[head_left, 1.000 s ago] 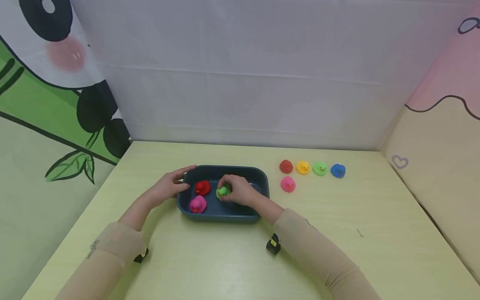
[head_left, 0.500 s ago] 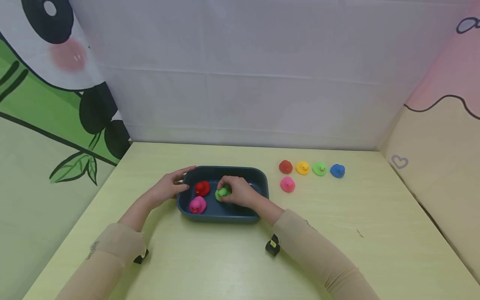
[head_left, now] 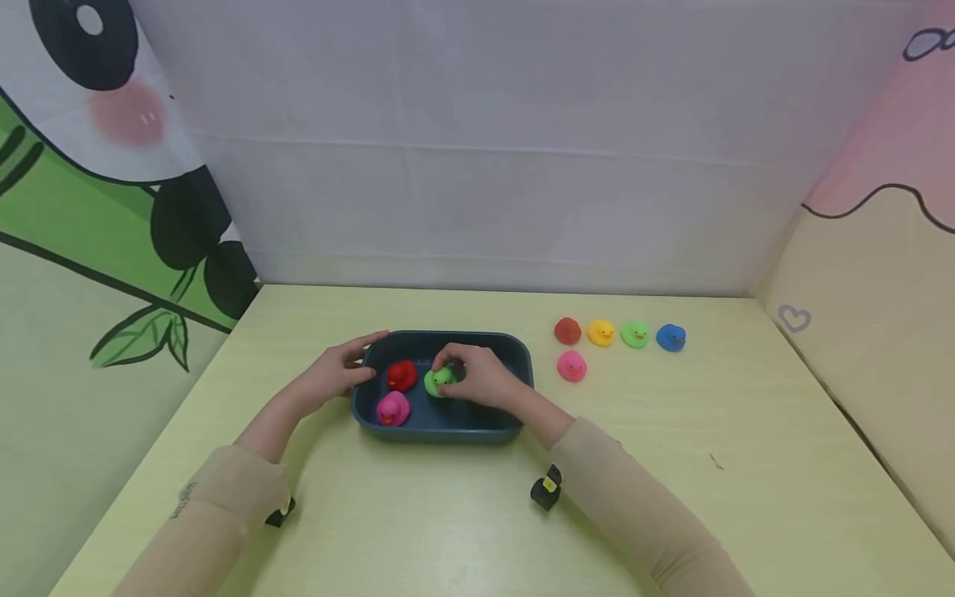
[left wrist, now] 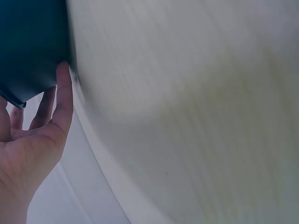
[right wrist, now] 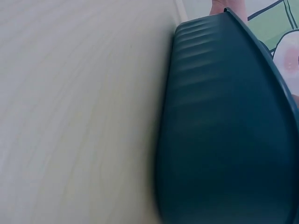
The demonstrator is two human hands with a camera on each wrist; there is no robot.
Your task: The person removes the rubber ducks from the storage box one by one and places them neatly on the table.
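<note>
Ducks (head_left: 393, 409): three in tray (head_left: 448, 416), including green duck (head_left: 432, 385) in right hand (head_left: 481, 379); five outside.

Pale wood-grained table (head_left: 418, 514) between two printed side panels, with a creased white sheet (head_left: 477, 199) behind.

On the left panel (head_left: 75, 423), a white cartoon face (head_left: 45, 104) with a black eye (head_left: 89, 70) and a pink cheek (head_left: 128, 112); below that, a green field (head_left: 45, 199), rounded black shapes (head_left: 186, 224) and a leafy sprig (head_left: 138, 340). On the right panel (head_left: 880, 290), pink above a wavy black line (head_left: 891, 185) and beige below, with a small lilac heart (head_left: 794, 318) low down and dark-outlined loops (head_left: 923, 43) near the top. Towards the table's right side, a thin brownish mark (head_left: 716, 462), perhaps a scratch, too small for certainty. Cropped into the right wrist view's upper right corner, green print and pink cheek.
</note>
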